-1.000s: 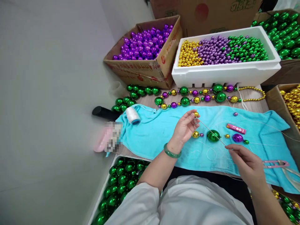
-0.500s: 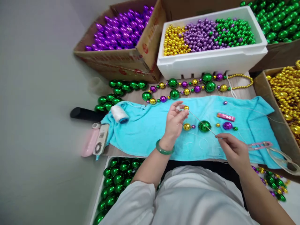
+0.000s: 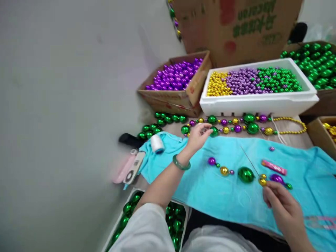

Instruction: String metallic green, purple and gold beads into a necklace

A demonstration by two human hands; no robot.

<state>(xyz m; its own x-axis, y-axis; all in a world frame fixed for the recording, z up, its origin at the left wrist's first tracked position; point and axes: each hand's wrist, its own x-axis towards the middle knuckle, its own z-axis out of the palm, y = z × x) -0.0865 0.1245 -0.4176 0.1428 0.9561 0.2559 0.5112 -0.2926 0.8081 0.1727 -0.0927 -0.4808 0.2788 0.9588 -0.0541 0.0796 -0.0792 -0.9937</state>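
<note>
My right hand [image 3: 285, 210] pinches a thin needle [image 3: 250, 162] low on its shaft, and a small gold bead [image 3: 262, 181] sits on the needle just above my fingers. My left hand [image 3: 199, 134] reaches to the far edge of the turquoise towel [image 3: 183, 168], its fingers curled close together beside a green bead of the finished strands [image 3: 236, 126]. I cannot make out whether it holds anything. A part-strung row lies on the towel between my hands: a purple bead [image 3: 211, 161], a gold bead [image 3: 224, 170] and a large green bead [image 3: 245, 174].
A white foam box [image 3: 257, 103] of gold, purple and green beads stands behind the towel, beside a cardboard box of purple beads [image 3: 175, 75]. More green beads fill a box [image 3: 315, 59] at right and a tray [image 3: 173, 217] below. A white thread spool [image 3: 157, 143] and a pink stick [image 3: 273, 167] lie on the towel.
My left hand left the needle tip and moved to the far towel edge. The gold bead it held is on the needle by my right hand. The view swung left and up.
</note>
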